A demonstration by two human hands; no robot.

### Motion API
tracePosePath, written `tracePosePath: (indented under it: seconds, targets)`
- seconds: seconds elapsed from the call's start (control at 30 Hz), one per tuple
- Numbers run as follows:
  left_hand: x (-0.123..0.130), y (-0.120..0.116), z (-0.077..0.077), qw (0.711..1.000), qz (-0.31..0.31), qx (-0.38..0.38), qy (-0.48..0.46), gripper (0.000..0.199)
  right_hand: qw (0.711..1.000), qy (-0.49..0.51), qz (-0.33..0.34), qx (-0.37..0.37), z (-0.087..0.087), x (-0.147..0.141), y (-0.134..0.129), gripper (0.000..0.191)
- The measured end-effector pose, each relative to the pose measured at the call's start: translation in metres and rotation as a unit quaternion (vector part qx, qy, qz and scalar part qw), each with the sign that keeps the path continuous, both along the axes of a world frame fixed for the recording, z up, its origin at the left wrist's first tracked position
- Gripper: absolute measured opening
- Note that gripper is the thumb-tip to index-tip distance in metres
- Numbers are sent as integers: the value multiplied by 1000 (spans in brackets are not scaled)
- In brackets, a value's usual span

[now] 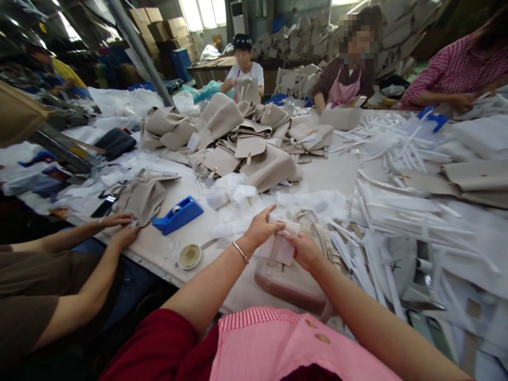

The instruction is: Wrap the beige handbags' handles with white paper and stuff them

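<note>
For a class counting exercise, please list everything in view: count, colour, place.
Bag: one, beige-pink, under hands
Paper slip: one, white, between hands
Bag pile: many, beige, table centre
Tape dispenser: one clear, blue, near left
Round dish: one, pale, near edge
Strips: uncountable, white, table right
Table: one, pale, centre
Boxes: several, brown, back left
Co-workers: five, varied clothing, left and beyond
Own apron: one, pink, bottom
Left hand: one, bare, slip's left
Right hand: one, bare, slip's right

Forearms [214,280] forward, left grip [260,229] and right grip [308,251] in close-set pinches
</note>
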State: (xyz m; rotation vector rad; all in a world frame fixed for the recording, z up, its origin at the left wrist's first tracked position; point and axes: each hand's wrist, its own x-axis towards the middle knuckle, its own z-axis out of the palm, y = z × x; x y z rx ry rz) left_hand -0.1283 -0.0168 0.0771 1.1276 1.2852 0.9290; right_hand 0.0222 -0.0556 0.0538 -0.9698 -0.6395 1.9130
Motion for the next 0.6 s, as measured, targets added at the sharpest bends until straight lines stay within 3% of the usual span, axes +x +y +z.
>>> tracePosePath:
  seconds: [0.13,0.3,0.4,0.5,0.6]
  targets:
    - [-3,3,1,1000,17,2,22,90,998,-38,-22,34,3,0,7,44]
    - [-19,-4,-19,977,-24,-107,-182,67,998,-49,-6,36,5,3,10,37]
    - [-17,-16,-31,965,-57,-121,-224,56,998,-62,-9,28,4,1,10,38]
    - [-4,-27,-32,954,-110,-136,-245,56,990,-129,-22,42,1,0,10,36]
    - [8,-32,-26,956,-121,-125,-235,60,964,-253,-38,77,-3,4,11,33]
